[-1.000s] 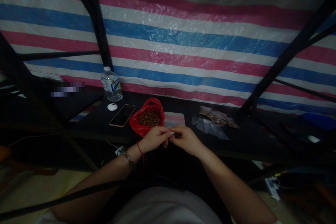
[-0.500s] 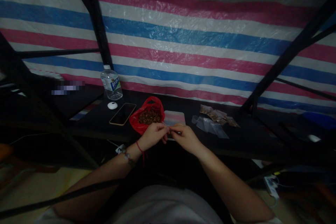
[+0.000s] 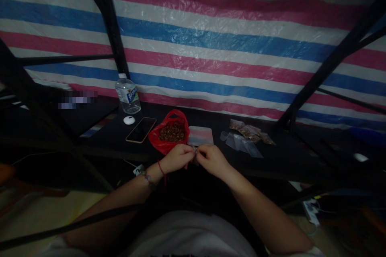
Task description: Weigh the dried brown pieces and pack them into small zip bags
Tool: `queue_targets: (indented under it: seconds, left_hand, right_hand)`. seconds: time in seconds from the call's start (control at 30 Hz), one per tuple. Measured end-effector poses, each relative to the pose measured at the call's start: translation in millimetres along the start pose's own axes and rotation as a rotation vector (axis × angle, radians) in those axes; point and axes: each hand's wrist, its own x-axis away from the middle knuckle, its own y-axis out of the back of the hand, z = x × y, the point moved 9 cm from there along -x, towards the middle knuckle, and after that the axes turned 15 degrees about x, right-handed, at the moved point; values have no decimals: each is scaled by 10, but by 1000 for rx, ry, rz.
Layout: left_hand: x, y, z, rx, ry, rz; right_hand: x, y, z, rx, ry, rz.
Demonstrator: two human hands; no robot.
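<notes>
My left hand and my right hand meet at the table's front edge, thumbs and fingers pinched together. Between them is a small clear plastic bag, mostly covered by the fingers. Just behind my left hand sits an open red plastic bag with small brown pieces inside. A flat pale device like a small scale lies beyond my fingers. To the right are flat clear bags, a small clear cup and several bags with brown contents.
A phone, a white mouse-like object and a clear plastic bottle stand left of the red bag. Dark metal bars frame the black table. A striped plastic sheet hangs behind.
Both hands have dropped slightly and drawn closer together, with the fingertips now nearly touching at the small bag. Things on the table lie as before.
</notes>
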Motion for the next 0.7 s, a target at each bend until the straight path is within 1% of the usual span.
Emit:
queue_targets:
  seconds: [0.07,0.13,0.17,0.23,0.3,0.33,0.4,0.47,0.5,0.53,0.6,0.67,0.7]
  left_hand:
    - [-9,89,47,-48,36,-86]
    - [-11,176,62,-107,56,-152]
    - [-12,205,53,-136,53,-164]
    - [-15,238,-9,-201,11,-161]
    - [-11,262,-130,-258,-87,-150]
    - [-5,269,-197,-263,-146,-138]
    - [10,317,-299,-202,-226,-135]
    - [17,399,-350,-114,-253,-156]
    - [22,459,-371,-83,-261,-187]
    - [29,523,-396,-66,-276,-224]
    - [41,636,-448,-57,-322,-277]
    - [46,750,-464,-51,-359,-314]
    - [42,804,-453,-58,-370,-322]
  right_hand:
    - [5,84,-47,136,-61,-70]
    - [14,173,-134,221,-146,-127]
    - [15,193,-176,226,-176,-133]
    - [0,166,-230,155,-183,-101]
    - [-33,104,-232,-3,-133,-77]
    - [-50,82,-228,-108,-104,-89]
    - [-77,59,-269,-352,-97,-166]
    - [-93,-30,-389,-626,-185,-223]
    - [-100,-120,-452,-771,-252,-215]
    - [-113,-236,-493,-915,-317,-176]
    - [-158,-478,-473,-1188,-400,-21]
    - [-239,-629,-377,-1383,-405,142]
    - [-298,-658,-336,-1440,-387,193]
